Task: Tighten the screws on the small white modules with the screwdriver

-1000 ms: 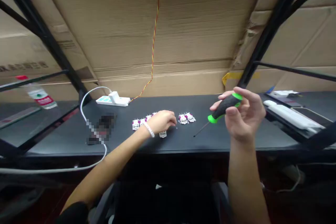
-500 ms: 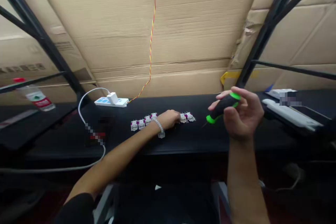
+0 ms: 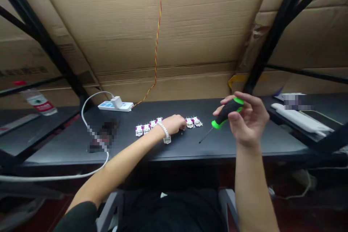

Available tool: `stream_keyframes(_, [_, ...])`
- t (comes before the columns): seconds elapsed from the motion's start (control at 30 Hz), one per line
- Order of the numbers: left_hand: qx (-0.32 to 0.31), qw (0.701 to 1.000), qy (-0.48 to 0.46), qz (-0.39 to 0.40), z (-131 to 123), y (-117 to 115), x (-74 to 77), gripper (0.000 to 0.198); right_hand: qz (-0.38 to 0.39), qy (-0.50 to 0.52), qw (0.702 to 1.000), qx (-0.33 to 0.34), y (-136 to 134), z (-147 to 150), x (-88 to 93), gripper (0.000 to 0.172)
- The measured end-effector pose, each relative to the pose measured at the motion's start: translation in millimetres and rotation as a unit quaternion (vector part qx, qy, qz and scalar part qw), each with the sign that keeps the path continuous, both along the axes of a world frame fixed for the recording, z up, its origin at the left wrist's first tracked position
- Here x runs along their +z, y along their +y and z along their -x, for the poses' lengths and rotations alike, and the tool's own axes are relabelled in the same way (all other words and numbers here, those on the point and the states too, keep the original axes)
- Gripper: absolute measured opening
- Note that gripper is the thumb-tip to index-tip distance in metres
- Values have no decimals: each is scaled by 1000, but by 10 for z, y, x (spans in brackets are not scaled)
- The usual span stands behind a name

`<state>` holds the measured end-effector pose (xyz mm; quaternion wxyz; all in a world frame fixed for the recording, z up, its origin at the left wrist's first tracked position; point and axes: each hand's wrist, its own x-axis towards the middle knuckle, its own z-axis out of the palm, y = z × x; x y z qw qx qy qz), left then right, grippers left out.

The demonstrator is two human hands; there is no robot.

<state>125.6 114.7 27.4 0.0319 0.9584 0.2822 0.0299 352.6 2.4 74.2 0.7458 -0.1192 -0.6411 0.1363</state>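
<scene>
My right hand (image 3: 248,119) holds a screwdriver (image 3: 227,113) with a black and green handle, raised over the table's right half. Its thin shaft slants down to the left, the tip apart from the parts. My left hand (image 3: 175,124) is low over the table with its fingers curled down; whatever they pinch is hidden. On both sides of it lies a row of small white and purple parts: several to the left (image 3: 146,128) and two to the right (image 3: 193,121). One more white part (image 3: 167,140) lies beneath my braceleted wrist.
A white power strip (image 3: 126,106) with a plugged-in charger (image 3: 116,102) stands at the back left; its white cable (image 3: 83,112) loops over the front edge. A bottle (image 3: 40,103) lies tilted at far left. White devices (image 3: 301,119) rest at right, beside black rack posts (image 3: 268,43).
My right hand has shifted slightly left and the screwdriver's shaft now shows clearly, pointing down-left. My left hand has hardly moved. The table looks brighter and the cardboard darker.
</scene>
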Motion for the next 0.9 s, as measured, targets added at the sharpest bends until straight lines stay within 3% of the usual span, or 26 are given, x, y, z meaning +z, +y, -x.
stream_keyframes(0.5, [56, 998, -7, -21, 90, -88, -51, 41, 21, -26, 999, -18, -6, 26, -8, 42])
stream_keyframes(0.9, [76, 995, 40, -45, 43, -316, 27, 34, 45, -28, 998, -17, -51, 76, 5, 41])
